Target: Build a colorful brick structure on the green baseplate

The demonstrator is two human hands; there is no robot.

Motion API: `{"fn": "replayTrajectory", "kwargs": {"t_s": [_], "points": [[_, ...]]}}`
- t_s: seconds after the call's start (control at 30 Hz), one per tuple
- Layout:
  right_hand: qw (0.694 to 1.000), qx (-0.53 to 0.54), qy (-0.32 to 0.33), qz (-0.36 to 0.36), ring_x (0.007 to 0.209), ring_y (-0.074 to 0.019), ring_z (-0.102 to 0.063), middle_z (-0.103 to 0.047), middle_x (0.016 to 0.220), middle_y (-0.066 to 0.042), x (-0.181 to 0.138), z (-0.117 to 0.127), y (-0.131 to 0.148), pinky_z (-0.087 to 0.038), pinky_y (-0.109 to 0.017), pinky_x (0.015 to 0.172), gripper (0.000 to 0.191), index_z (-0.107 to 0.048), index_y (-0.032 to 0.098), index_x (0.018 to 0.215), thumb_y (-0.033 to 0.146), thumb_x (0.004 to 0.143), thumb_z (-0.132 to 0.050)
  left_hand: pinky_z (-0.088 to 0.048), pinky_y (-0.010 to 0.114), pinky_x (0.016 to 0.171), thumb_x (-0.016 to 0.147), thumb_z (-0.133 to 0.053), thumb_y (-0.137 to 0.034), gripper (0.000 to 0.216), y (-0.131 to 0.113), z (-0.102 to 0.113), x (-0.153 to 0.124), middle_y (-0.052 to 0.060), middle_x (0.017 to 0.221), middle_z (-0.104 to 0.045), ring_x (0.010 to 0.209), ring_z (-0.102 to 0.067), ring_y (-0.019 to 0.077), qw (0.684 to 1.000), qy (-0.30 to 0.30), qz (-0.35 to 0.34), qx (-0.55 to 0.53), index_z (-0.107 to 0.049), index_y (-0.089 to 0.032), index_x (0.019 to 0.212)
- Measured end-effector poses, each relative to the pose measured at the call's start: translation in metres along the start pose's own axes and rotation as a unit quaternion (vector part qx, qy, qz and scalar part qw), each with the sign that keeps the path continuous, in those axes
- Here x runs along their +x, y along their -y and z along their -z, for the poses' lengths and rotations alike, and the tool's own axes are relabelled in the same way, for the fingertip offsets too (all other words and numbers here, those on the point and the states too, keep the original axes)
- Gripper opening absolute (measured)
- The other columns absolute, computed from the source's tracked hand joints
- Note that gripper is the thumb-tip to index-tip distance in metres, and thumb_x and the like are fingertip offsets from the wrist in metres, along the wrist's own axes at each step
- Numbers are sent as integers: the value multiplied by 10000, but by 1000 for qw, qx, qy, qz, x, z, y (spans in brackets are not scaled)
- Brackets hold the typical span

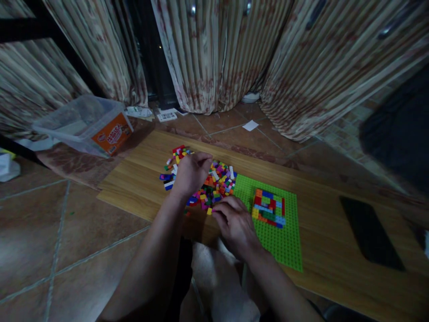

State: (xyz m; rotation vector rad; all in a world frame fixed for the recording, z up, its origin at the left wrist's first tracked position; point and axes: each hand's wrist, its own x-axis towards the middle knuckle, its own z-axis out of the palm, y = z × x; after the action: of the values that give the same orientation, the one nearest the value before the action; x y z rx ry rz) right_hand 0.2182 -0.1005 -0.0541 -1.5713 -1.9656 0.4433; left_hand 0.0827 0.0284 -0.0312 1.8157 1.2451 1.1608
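— Where are the hands just now?

— Both are down in the loose pile of bricks (217, 183) on the wooden worktop (134, 183). The left hand (192, 172) lies palm down over the far side of it with its fingers bent. I can't tell from here whether anything is tucked underneath.

— And the other?

— The right hand (236, 223) is at the near edge, fingers curled down, its tips just beside a yellow brick (209, 211). They may be touching it. Whether it's pinched, I can't tell.

— Is the plate close?

— The green baseplate (284, 243) touches the pile's right side, and a small build (268, 208) stands on it.

— How would you handle it?

— I'd rake lightly with flat fingers, not scoop, since the pile sits near the worktop's front edge and bricks could skid off. I'd take a single brick by its side walls with the fingertips, studs up. The plastic tub (83, 123) lies tipped on the floor, well to the left.
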Motion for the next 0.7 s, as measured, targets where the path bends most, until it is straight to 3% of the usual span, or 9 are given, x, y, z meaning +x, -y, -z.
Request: {"fn": "replayTrajectory", "kwargs": {"t_s": [0.07, 0.13, 0.23, 0.3, 0.43, 0.7], "points": [[999, 12, -40, -13, 905, -199, -577, -648, 931, -49, 1, 7, -3, -452, -346, 839, 151, -670, 204, 892, 224, 902, -521, -470, 221, 689, 821, -596, -271, 197, -5, 2, -2, 33, 802, -697, 750, -627, 144, 998, 49, 1, -46, -714, -125, 882], [995, 23, -88, -31, 881, -189, -598, -661, 917, -42, 2, 15, -9, -463, -331, 816, 146, -657, 206, 923, 237, 907, -516, -451, 207, 639, 827, -603, -323, 233, -12, 2, -4, 24, 771, -679, 706, -599, 129, 986, 139, 3, -88, -712, -123, 877], [985, 34, -156, -58, 843, -173, -626, -679, 893, -31, 2, 27, -18, -477, -307, 779, 142, -654, 211, 935, 269, 904, -529, -413, 190, 572, 841, -586, -371, 276, -20, -3, -9, 3, 691, -632, 630, -545, 102, 953, 284, 5, -111, -706, -122, 833], [980, 43, -182, -74, 833, -166, -640, -689, 898, -27, 1, 32, -23, -482, -296, 765, 145, -660, 215, 934, 291, 898, -543, -415, 187, 573, 832, -598, -363, 262, -24, -10, -13, -1, 686, -620, 620, -532, 94, 934, 337, 12, -121, -699, -120, 830], [971, 72, -204, -101, 805, -157, -650, -701, 876, -18, -1, 38, -28, -484, -284, 749, 143, -676, 216, 915, 315, 871, -583, -427, 188, 560, 806, -630, -317, 214, -30, -23, -18, -5, 672, -602, 595, -533, 88, 912, 368, 63, -172, -677, -111, 840], [940, 213, -220, -148, 760, -149, -638, -716, 837, -14, 0, 44, -32, -482, -278, 714, 126, -708, 212, 870, 307, 805, -658, -419, 182, 574, 789, -638, -235, 127, -41, -38, -24, -3, 671, -611, 599, -536, 75, 907, 336, 89, -238, -663, -111, 808]]}}
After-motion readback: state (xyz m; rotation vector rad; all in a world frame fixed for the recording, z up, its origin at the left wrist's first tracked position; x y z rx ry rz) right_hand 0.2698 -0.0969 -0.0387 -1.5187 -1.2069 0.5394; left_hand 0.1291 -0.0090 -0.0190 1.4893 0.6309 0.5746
